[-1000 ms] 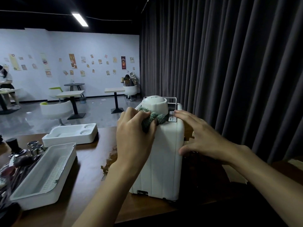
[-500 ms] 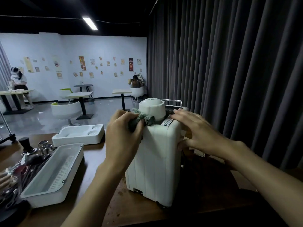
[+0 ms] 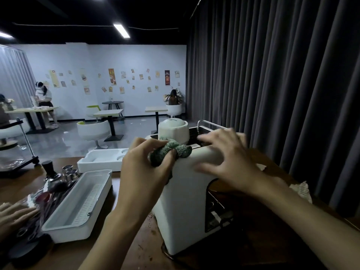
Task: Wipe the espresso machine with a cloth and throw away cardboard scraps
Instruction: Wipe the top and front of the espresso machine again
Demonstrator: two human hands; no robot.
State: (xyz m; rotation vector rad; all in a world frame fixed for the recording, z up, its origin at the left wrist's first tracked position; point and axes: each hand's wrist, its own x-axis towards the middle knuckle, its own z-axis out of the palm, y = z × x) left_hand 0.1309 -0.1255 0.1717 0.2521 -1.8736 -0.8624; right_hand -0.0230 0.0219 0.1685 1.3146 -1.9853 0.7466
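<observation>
Your left hand point(image 3: 144, 172) bunches the green cloth point(image 3: 169, 152) in curled fingers against the top edge of the white espresso machine point(image 3: 187, 201) on the tabletop point(image 3: 136, 246). Your right hand point(image 3: 231, 162), blurred, spreads its fingers wide over the machine's top, where an inverted white cup point(image 3: 173, 129) sits. To the left, a long white tray point(image 3: 78, 207) holds a slotted grille.

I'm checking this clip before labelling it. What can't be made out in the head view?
All in the head view:
- right hand: motion-blurred, so whether it touches the espresso machine is unclear.
- cloth: mostly bunched inside the left hand, so its size is hidden.
- the machine's front recess: too dark to read.
- pale scrap by the curtain: dim and small, so its material is unclear.
</observation>
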